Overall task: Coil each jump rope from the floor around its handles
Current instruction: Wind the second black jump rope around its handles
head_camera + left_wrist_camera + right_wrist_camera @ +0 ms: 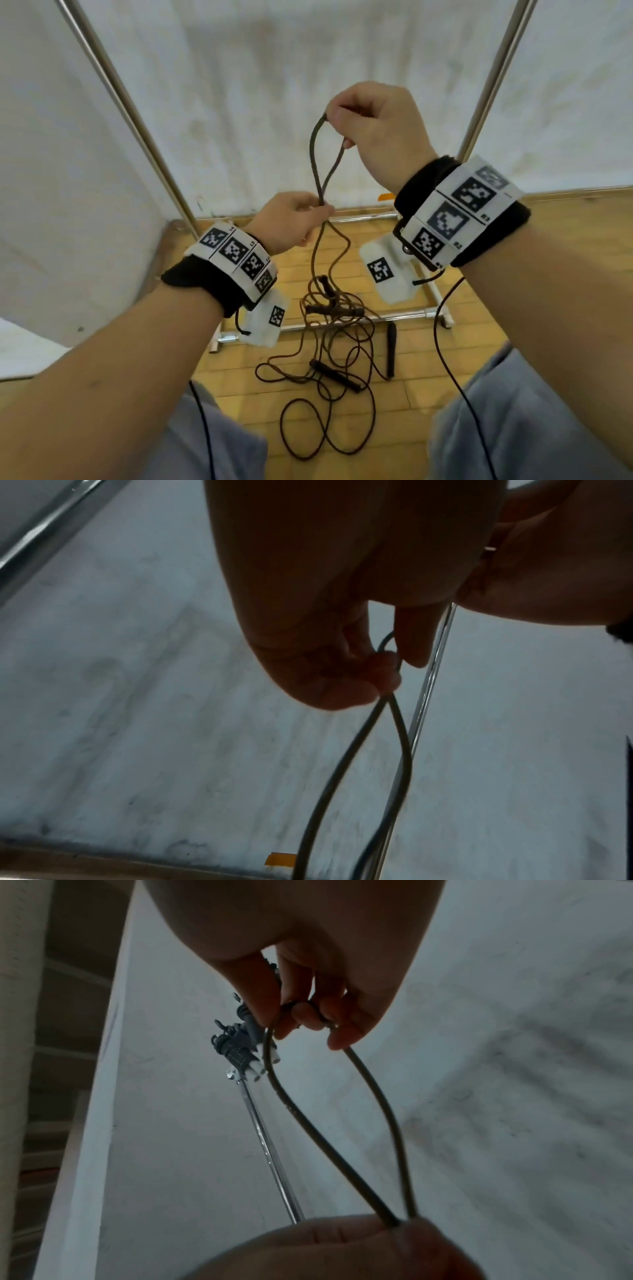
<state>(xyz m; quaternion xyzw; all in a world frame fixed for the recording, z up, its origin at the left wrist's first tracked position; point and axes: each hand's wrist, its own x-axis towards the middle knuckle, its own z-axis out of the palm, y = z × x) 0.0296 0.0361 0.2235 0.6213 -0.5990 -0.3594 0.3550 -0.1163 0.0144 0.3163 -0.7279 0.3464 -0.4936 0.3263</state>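
Observation:
A dark jump rope forms a narrow loop held up in front of me. My right hand pinches the top of the loop, seen close up as the right hand on the rope. Lower down, my left hand pinches the two strands where they cross; the left wrist view shows the left hand with the rope hanging below. The strands drop to a tangle of ropes on the floor with black handles.
Slanted metal poles hold white cloth walls around the wood floor. A low pipe frame and two white tagged blocks sit beside the tangle. Thin black cables hang from my wrist bands.

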